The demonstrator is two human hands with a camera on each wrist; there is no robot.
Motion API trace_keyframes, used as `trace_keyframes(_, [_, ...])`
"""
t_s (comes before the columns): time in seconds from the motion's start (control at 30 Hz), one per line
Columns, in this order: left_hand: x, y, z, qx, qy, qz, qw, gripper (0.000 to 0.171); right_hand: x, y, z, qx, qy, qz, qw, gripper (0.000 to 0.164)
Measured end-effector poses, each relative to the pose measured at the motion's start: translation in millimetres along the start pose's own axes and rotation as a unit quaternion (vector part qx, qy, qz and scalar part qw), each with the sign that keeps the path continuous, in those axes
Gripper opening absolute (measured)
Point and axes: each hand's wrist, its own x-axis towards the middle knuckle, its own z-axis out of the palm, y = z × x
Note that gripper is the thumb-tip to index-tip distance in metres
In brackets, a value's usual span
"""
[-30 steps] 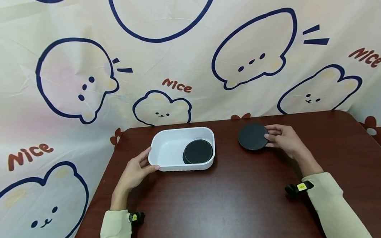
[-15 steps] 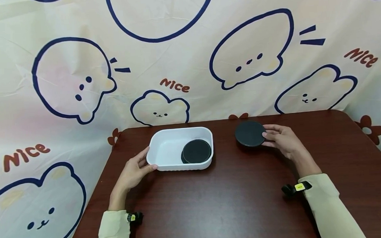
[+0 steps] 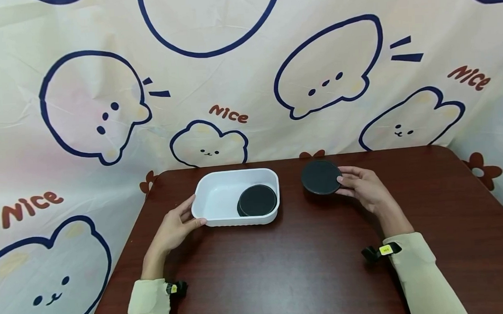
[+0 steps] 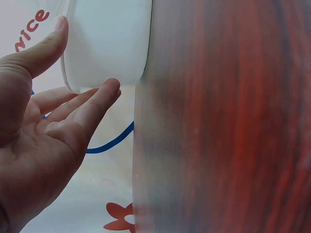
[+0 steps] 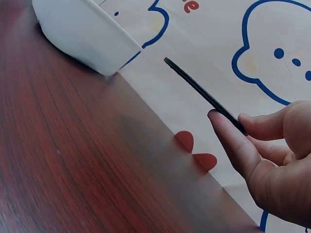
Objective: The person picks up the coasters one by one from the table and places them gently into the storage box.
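A white rectangular plastic tray (image 3: 219, 196) with rounded corners stands on the table. My left hand (image 3: 172, 229) holds its left end, the thumb by the front rim and the fingers along the end wall. At the tray's right side lies a black round coaster (image 3: 258, 200), apparently with another beneath it. My right hand (image 3: 364, 189) pinches a second black coaster (image 3: 321, 177) at its right edge, raised above the table to the right of the tray. Seen edge-on in the right wrist view, this coaster (image 5: 201, 92) is thin and tilted, between thumb and fingers.
The dark red-brown wooden table (image 3: 300, 268) has rounded far corners. Behind it hangs a pale curtain (image 3: 264, 80) printed with blue-outlined bears and the word "Nice", close to the table's back edge. Small black wrist cameras sit by both cuffs.
The right hand has lifted its coaster off the table and brought it left, nearer the tray. The left hand keeps its place on the tray; the head view has shifted slightly.
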Motion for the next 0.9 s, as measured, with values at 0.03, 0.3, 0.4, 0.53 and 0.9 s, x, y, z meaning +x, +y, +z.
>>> trace_keyframes(0.03, [-0.4,0.1,-0.2,0.001,-0.001,0.001,1.0,0.091,0.1,0.0,2.2,0.0,-0.002,-0.001,1.0,0.061])
trace_keyframes(0.3, [-2.1,-2.2,-0.9,-0.001,0.003,0.002,1.0,0.09,3.8,-0.6,17.9,0.013,-0.009,-0.012,1.0,0.059])
trace_keyframes(0.4, [-2.7,-3.3,-0.9,-0.003,0.003,0.002,1.0,0.09,5.3,-0.7,23.1,0.022,-0.014,-0.011,1.0,0.059])
trace_keyframes(0.53, [-2.2,-2.7,-0.9,-0.003,0.004,0.005,1.0,0.09,7.2,-0.3,30.4,0.021,-0.017,-0.011,1.0,0.057])
trace_keyframes(0.9, [-0.6,-1.0,-0.9,-0.003,0.002,0.002,1.0,0.09,10.5,0.2,49.8,0.044,-0.035,-0.013,0.998,0.056])
